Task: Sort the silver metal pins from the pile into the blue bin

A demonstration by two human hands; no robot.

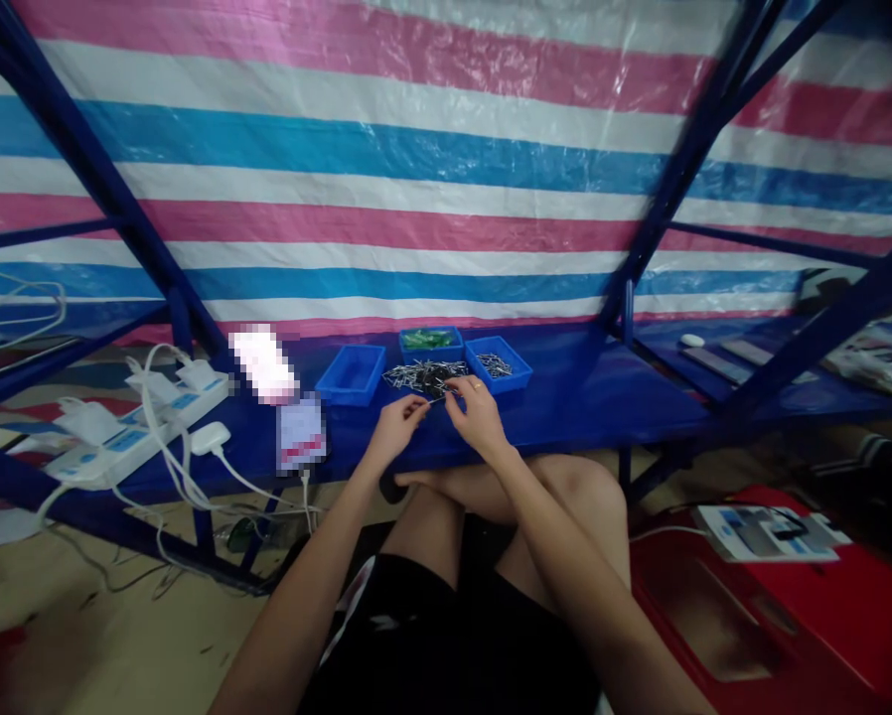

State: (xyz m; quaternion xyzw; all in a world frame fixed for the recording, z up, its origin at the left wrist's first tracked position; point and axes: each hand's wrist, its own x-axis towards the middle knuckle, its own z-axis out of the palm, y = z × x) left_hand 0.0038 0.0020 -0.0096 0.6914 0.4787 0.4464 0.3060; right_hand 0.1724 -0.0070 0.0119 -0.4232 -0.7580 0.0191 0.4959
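My left hand (401, 427) and my right hand (474, 412) are close together over the front of the blue bench. Both have their fingers pinched around a small, thin piece between them, too small to name. Just behind my fingertips lies a loose pile of thin silvery metal pieces (416, 375) with some black parts (436, 379) among them. To the right of the pile, a blue bin (519, 377) holds more silvery pieces. Behind it, another blue bin (450, 355) contains something green. A third blue bin (353, 394), on the left, shows its bare floor.
A white power strip (129, 432) with plugs and trailing cables lies at the left. Two phones, blurred over, rest beside it, one with a cable. Blue frame posts (669, 199) rise at both sides before a striped sheet (416, 149). A red stool-like piece (811, 606) stands lower right.
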